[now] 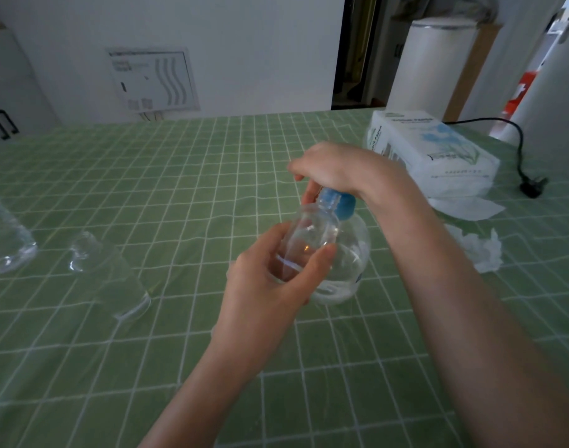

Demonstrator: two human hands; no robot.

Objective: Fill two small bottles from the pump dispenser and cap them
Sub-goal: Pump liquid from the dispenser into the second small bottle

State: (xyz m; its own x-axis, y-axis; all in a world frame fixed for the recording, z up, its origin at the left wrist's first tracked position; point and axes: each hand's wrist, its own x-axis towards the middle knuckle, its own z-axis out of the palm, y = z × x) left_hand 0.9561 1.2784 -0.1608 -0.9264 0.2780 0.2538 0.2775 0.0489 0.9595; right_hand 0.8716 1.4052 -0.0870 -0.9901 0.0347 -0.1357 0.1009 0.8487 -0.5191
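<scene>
My left hand [270,282] grips a small clear bottle [312,234] and holds it tilted, its open neck up against the blue pump head [339,202] of the clear dispenser [351,263]. My right hand [334,166] sits on top of the blue pump, fingers curled over it. The dispenser stands on the green checked tablecloth [179,195] just behind the small bottle. A second small clear bottle [111,273] stands to the left on the cloth, with no cap that I can see.
A larger clear container [5,240] stands at the left edge. A white tissue pack [431,153] lies at the back right, with crumpled tissue [483,250] in front of it. A black cable and plug [532,185] lie at the far right.
</scene>
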